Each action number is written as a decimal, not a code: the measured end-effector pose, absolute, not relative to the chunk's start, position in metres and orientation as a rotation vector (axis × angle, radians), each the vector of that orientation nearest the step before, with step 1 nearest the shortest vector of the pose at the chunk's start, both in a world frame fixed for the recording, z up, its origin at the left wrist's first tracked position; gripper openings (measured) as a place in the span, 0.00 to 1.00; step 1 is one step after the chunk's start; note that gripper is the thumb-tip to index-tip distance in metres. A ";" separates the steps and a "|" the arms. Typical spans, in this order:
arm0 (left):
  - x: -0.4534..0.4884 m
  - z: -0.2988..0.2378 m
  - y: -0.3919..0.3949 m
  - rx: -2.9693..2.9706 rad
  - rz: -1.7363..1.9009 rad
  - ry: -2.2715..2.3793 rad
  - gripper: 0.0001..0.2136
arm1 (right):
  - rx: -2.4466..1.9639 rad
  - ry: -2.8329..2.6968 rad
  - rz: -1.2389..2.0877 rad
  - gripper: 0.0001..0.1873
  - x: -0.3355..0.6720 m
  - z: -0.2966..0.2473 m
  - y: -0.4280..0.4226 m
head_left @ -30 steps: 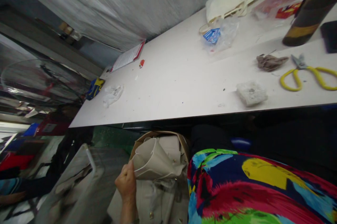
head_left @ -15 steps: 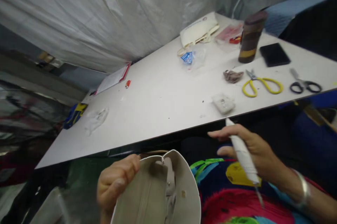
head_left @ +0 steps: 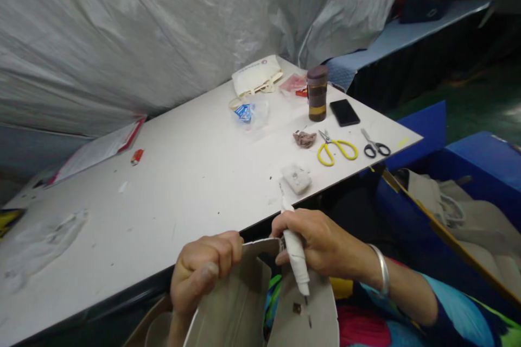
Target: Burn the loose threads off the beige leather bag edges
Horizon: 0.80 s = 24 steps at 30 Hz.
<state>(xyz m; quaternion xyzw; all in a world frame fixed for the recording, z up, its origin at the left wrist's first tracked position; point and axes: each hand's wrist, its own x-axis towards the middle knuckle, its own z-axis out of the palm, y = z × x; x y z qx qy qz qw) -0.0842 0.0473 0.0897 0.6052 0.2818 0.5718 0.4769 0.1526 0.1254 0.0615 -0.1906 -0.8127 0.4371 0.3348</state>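
Note:
My left hand (head_left: pixel 203 271) is closed on the upper edge of a beige bag piece (head_left: pixel 232 309) held in front of my lap. My right hand (head_left: pixel 321 244) grips a white pen-like tool (head_left: pixel 295 252) wrapped in tape, its body lying against the top edge of the same beige piece. A second beige flap (head_left: pixel 303 320) with a small dark fitting hangs below the tool. Both hands are just in front of the near edge of the white table (head_left: pixel 183 184).
On the table lie yellow-handled scissors (head_left: pixel 337 150), black scissors (head_left: pixel 376 146), a black phone (head_left: pixel 344 112), a brown jar (head_left: pixel 317 93), a small white pad (head_left: pixel 297 178), a crumpled brown scrap (head_left: pixel 304 139), plastic bags and papers (head_left: pixel 97 147). Blue bins (head_left: pixel 468 162) with beige bags stand at the right.
The view swung right and up. My left hand lifted the beige piece from beside me to my lap. My right hand came into view and brought the white tool onto its top edge.

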 end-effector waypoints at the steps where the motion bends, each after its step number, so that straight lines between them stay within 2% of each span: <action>1: -0.082 0.086 0.049 1.454 1.412 0.675 0.23 | -0.509 -2.088 1.184 0.20 0.155 0.060 0.126; 8: -0.070 0.071 0.054 1.305 1.467 0.673 0.24 | -0.573 -1.945 1.317 0.17 0.164 0.037 0.126; 13: -0.064 0.072 0.055 1.261 1.496 0.730 0.25 | -0.587 -1.912 1.431 0.10 0.165 0.033 0.126; 19: -0.056 0.064 0.048 1.255 1.440 0.606 0.25 | -0.776 -1.463 1.795 0.13 0.159 0.024 0.118; 21: -0.053 0.056 0.048 1.166 1.445 0.534 0.22 | -0.773 -1.373 1.865 0.14 0.159 0.021 0.118; 24: -0.048 0.048 0.054 0.935 1.491 0.663 0.12 | -0.764 -1.366 1.890 0.15 0.162 0.017 0.119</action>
